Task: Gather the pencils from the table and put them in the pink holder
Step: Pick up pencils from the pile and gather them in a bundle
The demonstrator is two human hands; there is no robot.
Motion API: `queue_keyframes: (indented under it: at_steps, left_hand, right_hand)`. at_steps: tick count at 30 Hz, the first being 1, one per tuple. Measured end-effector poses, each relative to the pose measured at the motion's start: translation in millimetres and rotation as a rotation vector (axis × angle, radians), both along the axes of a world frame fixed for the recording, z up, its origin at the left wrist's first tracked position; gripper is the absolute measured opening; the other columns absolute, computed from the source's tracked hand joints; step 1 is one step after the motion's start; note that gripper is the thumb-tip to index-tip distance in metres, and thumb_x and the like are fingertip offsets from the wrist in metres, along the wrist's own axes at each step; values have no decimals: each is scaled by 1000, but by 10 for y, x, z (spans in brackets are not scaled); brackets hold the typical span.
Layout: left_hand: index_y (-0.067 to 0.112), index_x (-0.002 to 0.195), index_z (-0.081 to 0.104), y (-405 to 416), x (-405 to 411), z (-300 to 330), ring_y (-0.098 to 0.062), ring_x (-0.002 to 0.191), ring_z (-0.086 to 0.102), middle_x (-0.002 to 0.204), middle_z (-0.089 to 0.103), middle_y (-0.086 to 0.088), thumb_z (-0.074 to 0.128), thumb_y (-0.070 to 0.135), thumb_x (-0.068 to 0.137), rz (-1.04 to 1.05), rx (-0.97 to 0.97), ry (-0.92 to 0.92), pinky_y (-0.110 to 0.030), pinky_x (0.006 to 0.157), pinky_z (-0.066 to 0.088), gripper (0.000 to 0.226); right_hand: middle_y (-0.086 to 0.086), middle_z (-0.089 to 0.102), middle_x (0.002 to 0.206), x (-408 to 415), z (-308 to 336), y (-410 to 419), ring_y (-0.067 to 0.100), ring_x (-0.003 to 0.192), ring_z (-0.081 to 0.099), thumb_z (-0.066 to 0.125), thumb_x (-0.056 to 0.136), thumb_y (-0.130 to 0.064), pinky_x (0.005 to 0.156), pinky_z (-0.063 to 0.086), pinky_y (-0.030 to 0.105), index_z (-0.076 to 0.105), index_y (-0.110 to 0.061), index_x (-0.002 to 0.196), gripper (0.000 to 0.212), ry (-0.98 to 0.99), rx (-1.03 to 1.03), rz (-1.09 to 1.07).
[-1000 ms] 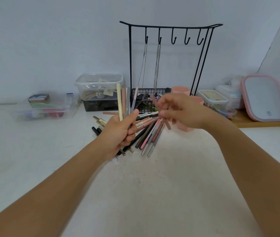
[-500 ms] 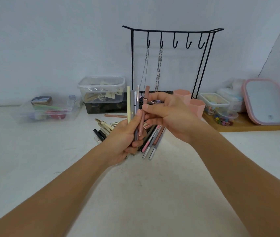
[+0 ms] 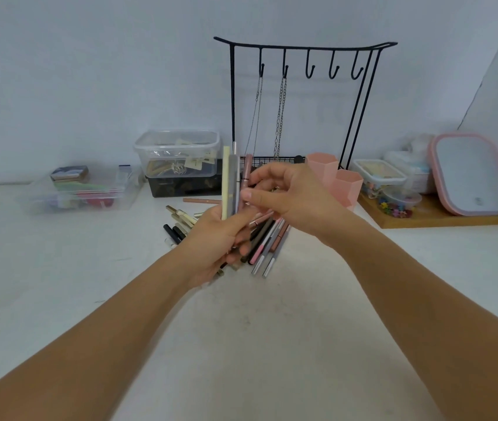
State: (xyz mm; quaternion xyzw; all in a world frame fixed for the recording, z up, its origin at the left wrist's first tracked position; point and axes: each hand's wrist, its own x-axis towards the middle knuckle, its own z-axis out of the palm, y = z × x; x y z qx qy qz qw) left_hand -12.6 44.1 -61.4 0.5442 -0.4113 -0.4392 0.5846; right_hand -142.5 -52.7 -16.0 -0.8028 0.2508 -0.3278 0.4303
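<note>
Upright pencil bundle (image 3: 231,180) clenched in left hand (image 3: 214,238). Right hand (image 3: 290,192), at 3 o'clock, pinches pink pencil (image 3: 246,174) into it. Loose pencils (image 3: 267,241) on table (image 3: 59,268) beneath. Pink holder (image 3: 334,180) at 2 o'clock.

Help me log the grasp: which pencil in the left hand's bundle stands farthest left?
The cream pencil, pale and flat-topped. It stands at the left edge of the bundle in the left hand, beside the grey pencil and the pink pencil.
</note>
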Motion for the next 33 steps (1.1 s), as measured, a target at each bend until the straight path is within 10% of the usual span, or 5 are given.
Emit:
queue_keyframes:
  at_steps: [8,33]
  left_hand:
    - [18,71,46,1,110,55,-10,41,37,56,42,0,64,45,94,96,-31,63,-16,32,24,40]
    - [17,67,47,-13,104,9,-11,44,37,52,42,2,68,40,93,114,26,-20,-17,34,24,41]
  right_hand:
    - [-17,66,87,-363,-107,-437,-5,68,55,81,82,-15,56,39,7,79,-19,91,10,706,-385,35]
    - [-8,68,105,-239,-184,-369,3,83,56,83,79,-11,68,42,17,75,-21,93,18,848,-391,269]
